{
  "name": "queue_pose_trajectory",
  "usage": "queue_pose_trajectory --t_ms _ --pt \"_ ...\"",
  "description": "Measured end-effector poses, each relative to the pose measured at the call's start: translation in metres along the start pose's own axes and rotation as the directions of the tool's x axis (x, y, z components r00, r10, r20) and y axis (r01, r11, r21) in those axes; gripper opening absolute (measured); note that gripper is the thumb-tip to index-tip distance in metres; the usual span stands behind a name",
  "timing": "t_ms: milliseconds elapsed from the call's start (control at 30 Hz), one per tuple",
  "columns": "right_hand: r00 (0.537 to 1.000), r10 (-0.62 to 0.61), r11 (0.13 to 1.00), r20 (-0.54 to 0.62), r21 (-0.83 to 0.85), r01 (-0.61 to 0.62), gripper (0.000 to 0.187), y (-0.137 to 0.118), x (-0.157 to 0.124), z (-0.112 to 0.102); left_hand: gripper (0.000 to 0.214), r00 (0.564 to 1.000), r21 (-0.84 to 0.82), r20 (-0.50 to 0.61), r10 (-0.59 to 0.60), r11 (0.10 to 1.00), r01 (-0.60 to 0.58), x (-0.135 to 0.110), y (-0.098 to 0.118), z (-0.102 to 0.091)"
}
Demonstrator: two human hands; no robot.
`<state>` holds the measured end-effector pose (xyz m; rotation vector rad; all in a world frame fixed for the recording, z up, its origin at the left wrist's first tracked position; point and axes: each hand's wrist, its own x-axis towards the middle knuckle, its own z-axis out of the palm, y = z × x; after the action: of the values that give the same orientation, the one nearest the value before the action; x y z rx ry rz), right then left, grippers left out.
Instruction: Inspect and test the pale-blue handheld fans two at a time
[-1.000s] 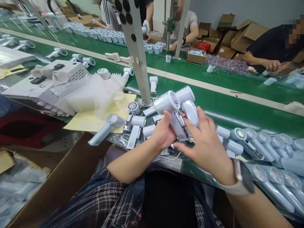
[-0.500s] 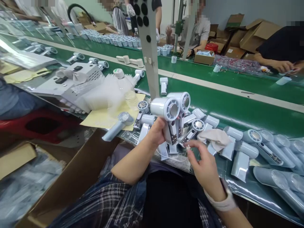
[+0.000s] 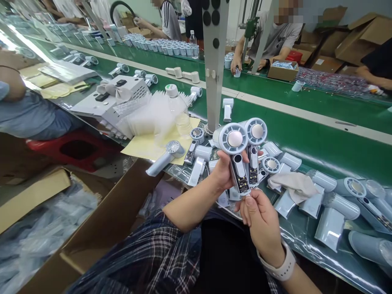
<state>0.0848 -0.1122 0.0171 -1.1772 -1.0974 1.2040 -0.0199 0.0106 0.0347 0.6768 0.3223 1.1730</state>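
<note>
Two pale blue handheld fans are gripped together in my left hand (image 3: 223,171), side by side, round heads up. The nearer fan (image 3: 234,139) shows its silver disc and a bare circuit board in its handle. Just behind it to the right, the second fan (image 3: 256,131) also has its board exposed. My right hand (image 3: 259,212) is closed at the bottom end of the nearer fan's handle, its fingertips pinching a small white cable plug (image 3: 247,196) against that end. The fingers hide most of the plug. More fans lie around both hands, with a grey cloth (image 3: 294,184) over some.
A metal post (image 3: 214,65) rises behind the fans. Left of it stand a clear bottle (image 3: 181,112) and a white metal box (image 3: 105,100). A green conveyor belt (image 3: 294,130) runs behind. An open carton (image 3: 82,249) of plastic bags sits lower left. Co-workers sit across the belt.
My right hand has brought the plug up to the nearer fan's handle end. The two fans have turned so their discs and boards face me. The view has shifted right to left.
</note>
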Motion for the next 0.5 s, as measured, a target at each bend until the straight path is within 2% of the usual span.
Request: queue_pose_trajectory --t_ms 100,200,267,333,400,500 --pt "1.000 -0.017 0.996 -0.010 0.086 0.017 0.043 -0.001 0.000 0.004 0.089 0.999 0.009 -0.028 0.020 1.000 -0.020 -0.001 -0.006 0.000" --pt "0.996 -0.077 0.989 0.044 -0.120 0.082 0.043 -0.006 0.005 -0.002 0.090 1.000 -0.025 -0.028 0.009 1.000 -0.010 -0.002 -0.004 0.003" --pt "0.982 -0.167 0.949 0.084 -0.256 0.183 0.043 -0.011 0.008 -0.009 0.088 0.998 -0.093 -0.062 0.013 0.996 -0.019 -0.003 0.000 0.006" --pt "0.965 -0.253 0.919 0.067 -0.294 0.262 0.041 -0.015 0.009 -0.014 0.087 0.995 -0.152 -0.103 0.010 0.988 -0.026 -0.004 0.006 0.010" --pt "0.966 -0.258 0.924 0.014 -0.289 0.251 0.039 -0.017 0.010 -0.015 0.086 0.994 -0.164 -0.112 0.009 0.986 -0.027 -0.004 0.010 0.013" --pt "0.986 -0.160 0.960 -0.037 -0.238 0.147 0.043 -0.016 0.009 -0.012 0.088 0.996 -0.104 -0.078 0.039 0.993 -0.047 -0.004 0.009 0.012"
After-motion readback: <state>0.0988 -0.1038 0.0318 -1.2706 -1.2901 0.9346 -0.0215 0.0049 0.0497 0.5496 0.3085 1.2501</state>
